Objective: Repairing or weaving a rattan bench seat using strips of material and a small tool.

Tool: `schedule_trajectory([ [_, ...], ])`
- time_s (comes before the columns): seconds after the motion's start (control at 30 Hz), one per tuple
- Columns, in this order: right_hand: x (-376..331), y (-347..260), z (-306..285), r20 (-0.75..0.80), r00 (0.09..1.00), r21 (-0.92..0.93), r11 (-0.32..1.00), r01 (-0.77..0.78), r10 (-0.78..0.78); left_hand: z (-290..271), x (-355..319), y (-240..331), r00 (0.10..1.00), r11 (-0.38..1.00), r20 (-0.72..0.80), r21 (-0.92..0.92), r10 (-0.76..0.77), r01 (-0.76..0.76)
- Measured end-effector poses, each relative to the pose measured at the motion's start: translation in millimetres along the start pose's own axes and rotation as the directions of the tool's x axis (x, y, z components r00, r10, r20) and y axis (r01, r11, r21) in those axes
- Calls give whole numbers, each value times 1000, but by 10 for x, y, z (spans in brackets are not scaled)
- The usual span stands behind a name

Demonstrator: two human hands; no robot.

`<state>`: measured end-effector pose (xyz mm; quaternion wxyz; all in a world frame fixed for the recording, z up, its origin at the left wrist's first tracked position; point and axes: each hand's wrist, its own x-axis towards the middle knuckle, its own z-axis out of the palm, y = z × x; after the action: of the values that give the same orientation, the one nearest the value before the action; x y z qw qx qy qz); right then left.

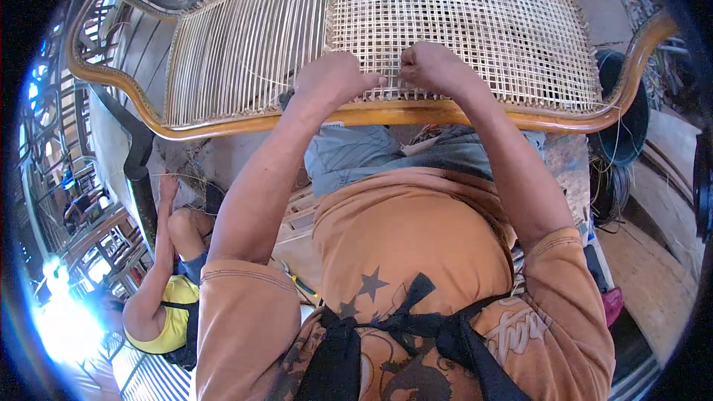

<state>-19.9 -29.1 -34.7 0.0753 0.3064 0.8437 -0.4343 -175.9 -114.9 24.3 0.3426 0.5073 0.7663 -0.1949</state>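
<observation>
Woven cane panel (460, 22) set in a curved wooden seat frame (416, 113). The frame's long axis runs left to right across the view, directly ahead of the person; its near rail lies just below both hands. The right-hand part of the panel is a finished open grid; the part out to the left of the left hand carries only parallel cane strands (245, 52) running away from the person.

Left hand (336, 78): knuckles up, fingers curled tight at the near edge of the weave, just above the rail. What it grips cannot be told; the fingertips are hidden.

Right hand (434, 68): likewise curled, fingers pinched at the same edge. A thin cane strip appears between the two hands, too small to confirm.

The hands sit close together, nearly touching, near the middle of the rail. The panel extends away from both hands.

Well below and left of the left hand, another person in a yellow top (167, 319) sits low.
</observation>
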Motion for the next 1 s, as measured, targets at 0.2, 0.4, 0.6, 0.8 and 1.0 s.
schedule_trajectory([
  [0.2, -18, -20, -27, -1, 1000, 57, 998, -15, 15, 110, 14, -99, 987, 995, -129, -20, 94, -97],
  [0.4, -32, -19, -38, -27, 999, 49, 998, 43, -42, -19, -33, 132, 989, 962, -72, 252, 129, -107],
  [0.6, 2, -1, 3, -29, 999, -29, 999, 39, -40, 44, -77, 130, 974, 955, -55, 215, 222, -205],
  [0.8, 4, 37, 18, -35, 999, 22, 999, 28, -27, 27, -34, 51, 995, 992, -39, 93, 90, -86],
  [1.0, 59, -74, 61, -28, 1000, -88, 996, -15, 12, 15, -52, 82, 998, 996, -45, 79, 50, -46],
])
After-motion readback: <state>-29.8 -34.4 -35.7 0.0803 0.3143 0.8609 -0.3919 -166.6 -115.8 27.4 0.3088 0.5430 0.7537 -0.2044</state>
